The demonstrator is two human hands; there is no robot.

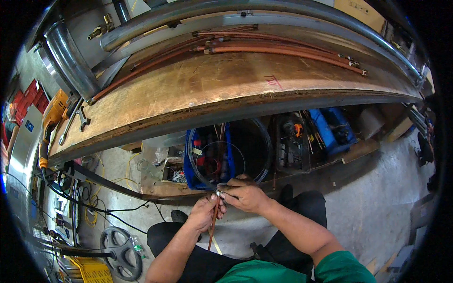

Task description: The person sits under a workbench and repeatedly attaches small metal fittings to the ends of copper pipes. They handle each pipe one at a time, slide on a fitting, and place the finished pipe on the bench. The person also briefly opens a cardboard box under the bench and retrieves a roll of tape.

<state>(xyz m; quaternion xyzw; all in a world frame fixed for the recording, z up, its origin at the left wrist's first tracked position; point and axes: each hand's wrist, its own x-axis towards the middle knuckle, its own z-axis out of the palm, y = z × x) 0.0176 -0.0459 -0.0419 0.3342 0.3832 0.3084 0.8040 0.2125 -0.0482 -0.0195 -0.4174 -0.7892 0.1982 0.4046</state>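
Observation:
My left hand [204, 213] is closed round a thin reddish-brown tube [212, 232] that hangs down between my knees. A small pale fitting [218, 193] shows at the tube's top, between my two hands. My right hand [247, 194] is closed with fingertips pinched at that fitting, against the lower part of a large coil of thin grey wire [269, 153]. The wire loops stand up beyond my hands, in front of the lower shelf. The exact joint of wire and tube is hidden by my fingers.
Above, a wooden bench [198, 87] bears several reddish tubes [288, 50], wrenches [83, 119] and an orange power tool [56, 107]. On the lower shelf stand a blue bin [190, 172], a clear box [292, 162] and a blue tray [332, 133]. A steering wheel [134, 273] lies lower left.

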